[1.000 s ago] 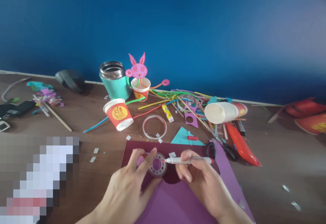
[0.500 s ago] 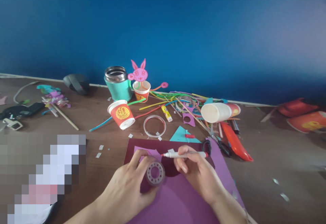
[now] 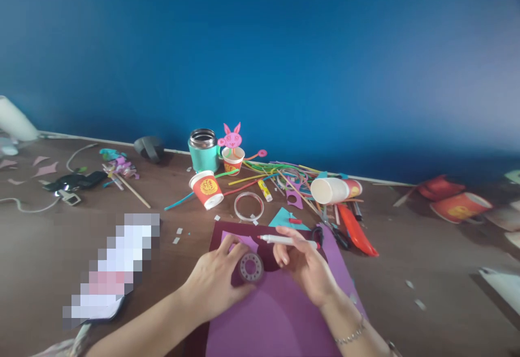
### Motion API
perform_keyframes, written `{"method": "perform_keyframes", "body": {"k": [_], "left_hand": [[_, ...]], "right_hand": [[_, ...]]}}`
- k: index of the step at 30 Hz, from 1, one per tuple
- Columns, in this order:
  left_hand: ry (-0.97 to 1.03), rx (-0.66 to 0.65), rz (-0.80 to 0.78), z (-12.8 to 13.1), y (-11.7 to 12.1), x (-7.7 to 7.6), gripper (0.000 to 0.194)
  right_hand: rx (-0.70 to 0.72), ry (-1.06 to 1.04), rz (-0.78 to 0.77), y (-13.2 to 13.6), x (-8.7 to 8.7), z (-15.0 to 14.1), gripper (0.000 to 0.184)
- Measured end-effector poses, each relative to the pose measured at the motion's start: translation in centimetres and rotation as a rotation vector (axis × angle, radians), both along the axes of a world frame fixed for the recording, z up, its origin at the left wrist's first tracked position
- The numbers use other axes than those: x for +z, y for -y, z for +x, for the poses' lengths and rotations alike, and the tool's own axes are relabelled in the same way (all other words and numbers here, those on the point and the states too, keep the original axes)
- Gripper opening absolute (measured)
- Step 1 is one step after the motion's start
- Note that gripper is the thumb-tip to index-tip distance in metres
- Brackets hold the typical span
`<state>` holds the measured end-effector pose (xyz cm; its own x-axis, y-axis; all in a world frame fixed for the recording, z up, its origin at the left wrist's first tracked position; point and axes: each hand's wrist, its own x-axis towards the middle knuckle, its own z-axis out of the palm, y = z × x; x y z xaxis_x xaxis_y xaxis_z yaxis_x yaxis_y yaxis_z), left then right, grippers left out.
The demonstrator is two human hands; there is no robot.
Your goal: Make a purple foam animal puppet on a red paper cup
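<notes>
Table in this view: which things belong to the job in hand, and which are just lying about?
Apparently in use:
- uncapped marker, in the right hand
- round holed spool, in the left hand
- purple sheet, beneath the hands

Apparently lying about:
- turquoise mug
- yellow glue stick
- scissors, though possibly useful

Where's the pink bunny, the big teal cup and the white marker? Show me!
Pink bunny [image 3: 233, 141], head view: on its face.
Teal cup [image 3: 204, 160], head view: on its outer side.
White marker [image 3: 273, 239], head view: on the barrel, near the red tip.
</notes>
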<state>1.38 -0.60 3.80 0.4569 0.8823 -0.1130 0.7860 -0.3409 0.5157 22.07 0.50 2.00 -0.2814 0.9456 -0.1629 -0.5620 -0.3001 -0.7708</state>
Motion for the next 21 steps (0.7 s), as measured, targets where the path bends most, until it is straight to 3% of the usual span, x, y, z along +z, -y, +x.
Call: {"method": "perform_keyframes", "body": {"k": [4,7,12,15,21], "left_hand": [[0.01,0.008,-0.007,-0.1,0.0,0.0,0.041],[0.021,0.012,-0.011,-0.1,0.0,0.0,0.041],[0.037,0.023,-0.012,-0.1,0.0,-0.1,0.054],[0.055,0.021,0.001,-0.2,0.0,-0.2,0.058],[0.087,-0.008,0.024,-0.4,0.0,-0.5,0.038]], "right_hand": [[-0.092,0.075,0.051,0.3,1.1,0.4,0.034],[-0.143,0.421,0.136,0.9,2.3,0.5,0.026],[-0.015,0.934,0.287,2.3,3.8,-0.7,0.011],[0.011,1.028,0.346,2.6,3.7,-1.3,0.014],[0.016,1.268,0.603,2.5,2.9,-1.8,0.01]]}}
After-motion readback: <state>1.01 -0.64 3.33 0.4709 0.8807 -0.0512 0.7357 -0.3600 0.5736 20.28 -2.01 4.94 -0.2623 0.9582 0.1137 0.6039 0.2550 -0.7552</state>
